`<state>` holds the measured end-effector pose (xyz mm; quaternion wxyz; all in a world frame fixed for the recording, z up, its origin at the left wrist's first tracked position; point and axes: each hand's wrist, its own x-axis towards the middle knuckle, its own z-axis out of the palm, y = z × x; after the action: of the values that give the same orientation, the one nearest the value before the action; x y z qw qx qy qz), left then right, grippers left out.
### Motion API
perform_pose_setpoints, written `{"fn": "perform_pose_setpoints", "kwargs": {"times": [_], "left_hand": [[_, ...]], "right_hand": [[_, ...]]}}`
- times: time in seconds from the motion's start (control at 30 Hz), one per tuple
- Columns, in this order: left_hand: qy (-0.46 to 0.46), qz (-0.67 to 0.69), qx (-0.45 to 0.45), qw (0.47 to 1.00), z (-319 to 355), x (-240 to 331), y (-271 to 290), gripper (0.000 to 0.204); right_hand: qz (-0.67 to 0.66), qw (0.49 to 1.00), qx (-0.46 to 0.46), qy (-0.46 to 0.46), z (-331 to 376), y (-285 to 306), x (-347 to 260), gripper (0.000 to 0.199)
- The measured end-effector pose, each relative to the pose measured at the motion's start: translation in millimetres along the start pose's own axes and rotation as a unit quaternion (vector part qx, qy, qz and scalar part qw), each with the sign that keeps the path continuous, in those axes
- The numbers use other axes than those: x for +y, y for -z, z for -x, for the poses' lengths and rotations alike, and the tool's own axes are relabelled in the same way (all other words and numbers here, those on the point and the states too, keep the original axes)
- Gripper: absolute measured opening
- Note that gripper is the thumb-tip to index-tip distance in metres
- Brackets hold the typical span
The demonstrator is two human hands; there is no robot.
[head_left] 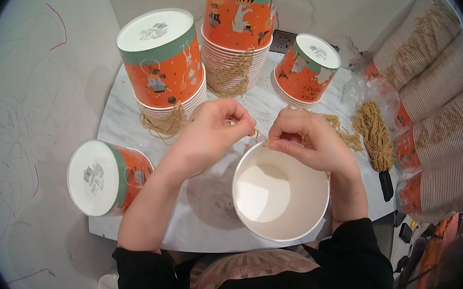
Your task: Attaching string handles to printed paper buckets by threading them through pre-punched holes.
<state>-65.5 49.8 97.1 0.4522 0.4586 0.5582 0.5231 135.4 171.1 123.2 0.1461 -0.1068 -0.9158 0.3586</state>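
Observation:
A white-lined paper bucket (306, 207) tilts toward me at the table's front edge, its mouth facing up. At its far rim my right hand (313, 141) is closed, thumb and fingers pinching the rim and the cord there. A short piece of tan cord (260, 135) runs from that rim to my left hand (215, 128), whose fingertips pinch its other end. The bucket's outside is hidden from me. More tan cord strands (346, 135) lie on the table behind my right hand.
Upside-down stacks of orange and green buckets (165, 75) (240, 16) stand at the back, cords hanging from them. A shorter stack (305, 72) is right of them. One bucket (97, 178) lies on its side at left. A cord bundle (376, 135) and bagged bucket stacks (443, 122) are at right.

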Motion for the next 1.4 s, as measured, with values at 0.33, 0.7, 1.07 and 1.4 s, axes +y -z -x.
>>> {"fn": "perform_pose_setpoints", "kwargs": {"times": [0.33, 0.7, 1.07, 1.4], "left_hand": [[0.000, -0.105, -0.007, 0.994, 4.5, 5.1, -6.0, 0.017], [-0.032, -0.042, -0.082, 0.995, -2.0, -11.9, -8.1, 0.018], [-0.005, 0.000, -0.105, 0.994, -3.7, -5.2, 2.7, 0.015], [-0.019, -0.075, -0.078, 0.994, -6.0, -8.8, 5.8, 0.015]], "right_hand": [[-0.090, 0.992, -0.083, 0.013, 1.2, 3.2, 2.1, 0.009], [-0.145, 0.971, -0.181, -0.061, 5.6, 15.7, 3.1, 0.011], [-0.319, 0.924, -0.069, -0.199, -6.6, -5.8, 21.7, 0.019], [-0.331, 0.922, -0.047, -0.193, -15.4, -21.4, 25.8, 0.018]]}}
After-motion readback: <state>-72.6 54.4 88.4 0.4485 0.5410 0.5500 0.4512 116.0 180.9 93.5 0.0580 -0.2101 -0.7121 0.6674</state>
